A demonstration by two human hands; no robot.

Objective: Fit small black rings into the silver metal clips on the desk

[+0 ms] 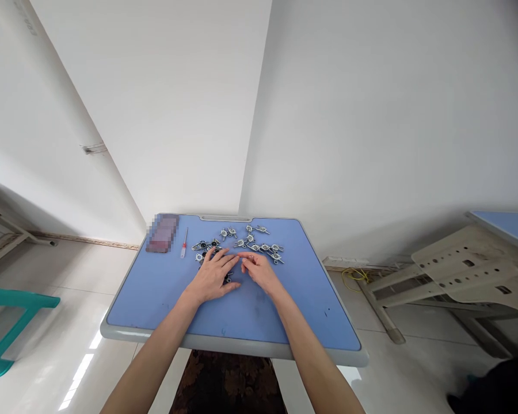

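Our left grip [211, 277] lies open among small metal fittings [259, 241]; whether our right grip [261, 272] holds anything is unclear; a careless brush could scatter them.

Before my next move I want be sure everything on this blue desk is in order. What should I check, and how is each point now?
1. Left hand free of parts: cannot tell; its fingers lie over the small metal fittings.
2. Right hand free of parts: cannot tell; its fingertips are close together, near the left hand's fingers.
3. Small metal fittings kept apart from each other: not ok; those under the left hand lie bunched together.
4. Small metal fittings away from the desk edges: ok; all lie mid-desk on the blue desktop.
5. Red-handled screwdriver apart from both hands: ok; it lies to the left of them.
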